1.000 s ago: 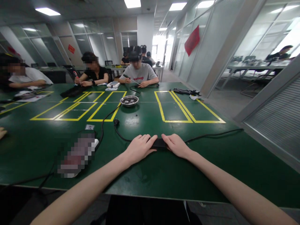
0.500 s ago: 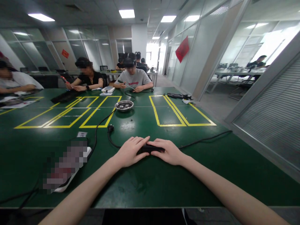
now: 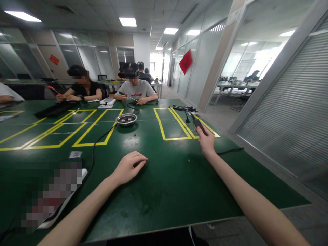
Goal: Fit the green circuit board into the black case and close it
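Note:
My right hand (image 3: 207,141) is stretched forward to the right and grips a black power adapter (image 3: 198,123) by its near end. The adapter is tilted, its far end over the right-hand yellow tape outline (image 3: 214,131). A black plug (image 3: 187,119) on its cord hangs just left of it. From behind my right wrist another black cord (image 3: 230,150) runs right to the table edge. My left hand (image 3: 129,167) rests on the green table (image 3: 164,191) with nothing in it, thumb apart from the bent fingers.
A metal bowl (image 3: 118,121) with small metal parts stands mid-table. Beyond the right outlines lies a folded black tripod-like object (image 3: 180,108). At left are a pixelated item on a white base (image 3: 84,175), a label card (image 3: 76,154) and a cord. Co-workers (image 3: 139,89) sit across the table.
My right hand has carried the adapter forward and right, out of my left hand. The plug has gone along with it. My left hand stays near its place. The view has turned right.

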The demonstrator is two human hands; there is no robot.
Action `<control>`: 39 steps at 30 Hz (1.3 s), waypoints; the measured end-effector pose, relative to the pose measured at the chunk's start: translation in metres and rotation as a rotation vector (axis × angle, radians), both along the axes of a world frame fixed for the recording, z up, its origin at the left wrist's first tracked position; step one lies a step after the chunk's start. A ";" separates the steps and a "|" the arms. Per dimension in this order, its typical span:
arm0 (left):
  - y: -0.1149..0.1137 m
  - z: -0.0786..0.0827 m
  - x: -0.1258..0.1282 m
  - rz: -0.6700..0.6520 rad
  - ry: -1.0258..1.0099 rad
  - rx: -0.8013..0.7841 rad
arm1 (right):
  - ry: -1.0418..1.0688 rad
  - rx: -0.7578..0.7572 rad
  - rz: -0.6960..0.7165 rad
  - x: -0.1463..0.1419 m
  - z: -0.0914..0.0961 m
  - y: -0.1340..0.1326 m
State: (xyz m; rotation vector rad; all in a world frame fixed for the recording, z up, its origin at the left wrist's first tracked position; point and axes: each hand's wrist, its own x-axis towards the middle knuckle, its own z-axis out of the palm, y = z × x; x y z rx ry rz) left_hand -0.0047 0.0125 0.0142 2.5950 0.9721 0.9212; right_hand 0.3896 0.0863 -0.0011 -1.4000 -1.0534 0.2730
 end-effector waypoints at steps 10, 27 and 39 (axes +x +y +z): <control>0.001 -0.003 -0.002 0.024 -0.007 -0.076 | -0.431 -0.328 0.084 0.059 -0.012 0.007; -0.001 -0.002 -0.003 0.024 0.014 -0.157 | -0.446 -0.374 -0.138 0.070 -0.019 0.015; -0.002 -0.003 -0.003 0.031 -0.028 -0.211 | -0.401 -0.360 -0.191 0.078 -0.021 0.018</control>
